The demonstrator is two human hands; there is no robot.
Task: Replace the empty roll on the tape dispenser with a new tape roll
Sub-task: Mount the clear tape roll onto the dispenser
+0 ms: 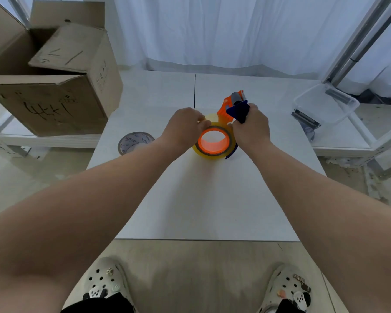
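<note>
An orange and dark blue tape dispenser (231,104) stands over the middle of the white table (201,199). My right hand (252,126) grips its blue handle. A yellowish clear tape roll (209,153) sits on the dispenser's orange hub, its open core facing me. My left hand (185,127) pinches the roll at its upper left edge, fingers curled against the tape. The empty roll (134,142), a grey cardboard core with print inside, lies on the table to the left, partly behind my left forearm.
Open cardboard boxes (52,82) stand on a shelf at the left. A clear plastic bin (325,105) sits at the right on a low white surface. Metal frame posts (357,41) rise at the far right. White curtains hang behind.
</note>
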